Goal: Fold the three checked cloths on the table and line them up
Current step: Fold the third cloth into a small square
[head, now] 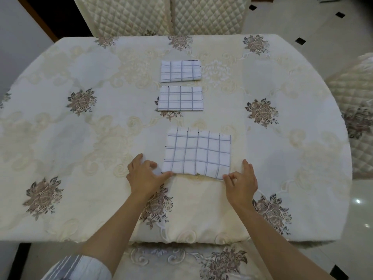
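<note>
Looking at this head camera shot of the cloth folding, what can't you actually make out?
Head view: layer count in the far cloth and middle cloth; top layers cover it.
Head view: whether the left hand pinches the near cloth; its thumb hides that corner.
Head view: chairs, cut off by the top edge.

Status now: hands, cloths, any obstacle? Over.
Left hand and right hand pinch near corners of nearest checked cloth. Middle cloth and far cloth folded, in line. Nothing in the way.
</note>
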